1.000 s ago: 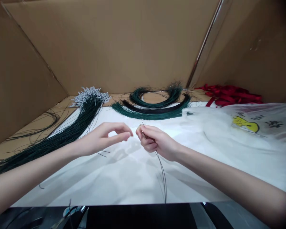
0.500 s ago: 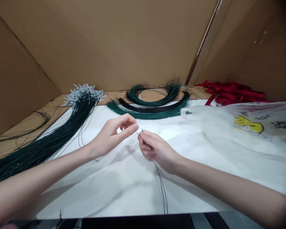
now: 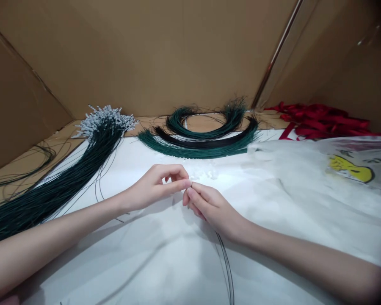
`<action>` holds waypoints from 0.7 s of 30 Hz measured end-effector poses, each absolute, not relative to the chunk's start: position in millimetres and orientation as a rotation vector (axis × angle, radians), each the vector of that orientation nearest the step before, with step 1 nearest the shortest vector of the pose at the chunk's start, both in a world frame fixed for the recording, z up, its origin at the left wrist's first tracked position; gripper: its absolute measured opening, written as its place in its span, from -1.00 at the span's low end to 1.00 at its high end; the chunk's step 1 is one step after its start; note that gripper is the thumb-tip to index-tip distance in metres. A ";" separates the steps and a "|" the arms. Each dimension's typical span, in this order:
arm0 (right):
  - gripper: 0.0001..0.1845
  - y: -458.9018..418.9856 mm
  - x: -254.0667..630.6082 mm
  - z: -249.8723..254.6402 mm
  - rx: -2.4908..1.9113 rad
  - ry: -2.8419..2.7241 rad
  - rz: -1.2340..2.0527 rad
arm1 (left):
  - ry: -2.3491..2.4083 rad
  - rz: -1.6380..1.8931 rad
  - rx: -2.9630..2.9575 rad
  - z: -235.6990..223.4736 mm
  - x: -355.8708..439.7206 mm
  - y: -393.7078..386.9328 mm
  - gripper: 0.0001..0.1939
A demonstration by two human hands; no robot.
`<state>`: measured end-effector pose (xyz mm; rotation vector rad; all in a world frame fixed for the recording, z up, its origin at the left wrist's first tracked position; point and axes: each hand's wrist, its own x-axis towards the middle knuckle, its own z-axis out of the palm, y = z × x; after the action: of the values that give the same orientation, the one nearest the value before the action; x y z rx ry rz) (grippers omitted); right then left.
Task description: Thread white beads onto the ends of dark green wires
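Over the white sheet (image 3: 178,262), my right hand (image 3: 214,207) is closed around a few thin dark wires (image 3: 227,262), whose lengths trail below the wrist toward the near edge. Thumb and forefinger of my left hand (image 3: 161,184) pinch together at the right fingertips, touching them or nearly so. Whatever lies between the left fingertips is too small to make out. Just beyond the hands, tiny white beads (image 3: 205,173) are scattered on the sheet. To the left lies a long bundle of dark green wires (image 3: 92,163) with white beaded tips (image 3: 106,120).
Curved bundles of green and black wire (image 3: 206,144) lie at the back middle. Red ribbon (image 3: 330,120) is heaped at the back right, behind a clear plastic bag (image 3: 305,165) with a yellow print. Cardboard walls (image 3: 165,55) enclose the back and sides.
My left fingertips have come down and right to meet the right fingertips. The wire ends that stuck up there are now covered. The camera view has shifted slightly.
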<state>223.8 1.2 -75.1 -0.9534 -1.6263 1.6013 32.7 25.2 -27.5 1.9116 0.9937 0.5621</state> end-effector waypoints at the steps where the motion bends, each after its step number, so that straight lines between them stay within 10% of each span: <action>1: -0.66 1.6 225.3 -74.4 -0.963 -1.651 1.608 | 0.985 0.553 1.910 -28.0 33.0 26.2 -0.73; 21: -0.58 -3.5 239.6 -64.6 -1.138 -1.639 1.608 | 0.908 0.721 1.792 -43.1 45.5 23.2 -0.83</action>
<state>239.6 -3.5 -64.6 -1.1382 -1.6392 1.6084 45.5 23.2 -43.1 1.7916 0.9077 0.7208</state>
